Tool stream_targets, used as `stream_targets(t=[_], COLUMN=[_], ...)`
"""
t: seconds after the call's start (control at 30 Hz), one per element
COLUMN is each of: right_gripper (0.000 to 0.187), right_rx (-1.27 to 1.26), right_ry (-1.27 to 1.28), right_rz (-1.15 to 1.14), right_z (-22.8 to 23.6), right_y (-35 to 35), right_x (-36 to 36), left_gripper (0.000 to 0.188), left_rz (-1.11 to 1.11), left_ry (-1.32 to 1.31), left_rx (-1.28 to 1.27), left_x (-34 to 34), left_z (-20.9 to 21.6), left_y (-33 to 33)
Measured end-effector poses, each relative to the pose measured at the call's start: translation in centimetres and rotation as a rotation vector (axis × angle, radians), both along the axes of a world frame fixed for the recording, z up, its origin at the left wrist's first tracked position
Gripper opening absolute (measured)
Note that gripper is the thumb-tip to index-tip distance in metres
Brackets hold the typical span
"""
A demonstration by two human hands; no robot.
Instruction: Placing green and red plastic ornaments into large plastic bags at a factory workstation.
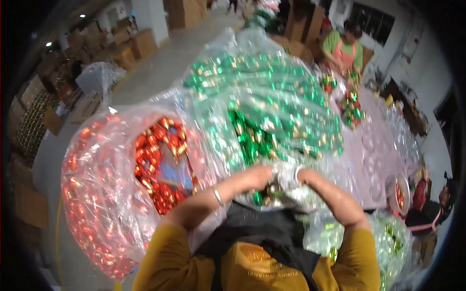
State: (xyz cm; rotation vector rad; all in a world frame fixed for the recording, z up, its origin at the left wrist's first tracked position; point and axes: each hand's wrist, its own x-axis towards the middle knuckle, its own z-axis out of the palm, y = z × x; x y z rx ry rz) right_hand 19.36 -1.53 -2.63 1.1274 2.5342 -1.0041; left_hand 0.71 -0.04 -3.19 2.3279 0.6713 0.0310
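My left hand (260, 177) is closed, its fingers curled in close to my right hand. A white glove or wrapping covers my right hand (288, 176), which also looks curled; blur hides its fingertips. What either hand holds cannot be made out. Just below them are shiny green and gold baubles (258, 197) and pale plastic. Beyond my hands lies a big clear plastic bag of green baubles (252, 140), with a gap in the film showing them bare. On the left, a bulging clear bag of red baubles (158, 148) lies open at its top, with something blue inside.
A co-worker (343, 48) in a green top and pink apron handles red, green and gold bauble clusters (352, 109). The right table has a pale pink cover (371, 160). Near another person at the right is a tub of red pieces (399, 196). Cardboard boxes (143, 43) stand back left.
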Motion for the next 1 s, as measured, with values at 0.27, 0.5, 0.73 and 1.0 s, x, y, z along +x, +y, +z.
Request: stream_targets(t=[0.27, 0.5, 0.73, 1.0], right_gripper=[0.032, 0.035, 0.035, 0.033], right_rx=[0.136, 0.294, 0.146, 0.365], right_ry=[0.12, 0.13, -0.116, -0.202], right_rz=[0.272, 0.26, 0.183, 0.191], right_z=[-5.3, -6.2, 0.9, -29.7], right_y=[2.8, 3.3, -0.1, 5.8], right_x=[-0.1, 2.4, -2.5, 7.1], left_gripper=[0.04, 0.03, 0.032, 0.033], left_rz=[0.028, -0.037, -0.029, -0.002], left_ry=[-0.047, 0.026, 0.154, -0.203], left_rx=[0.31, 0.332, 0.27, 0.173], left_x=[0.8, 1.1, 1.4, 1.5], left_z=[-1.9, -1.0, -1.5, 2.2], left_y=[0.3, 1.2, 0.1, -2.1])
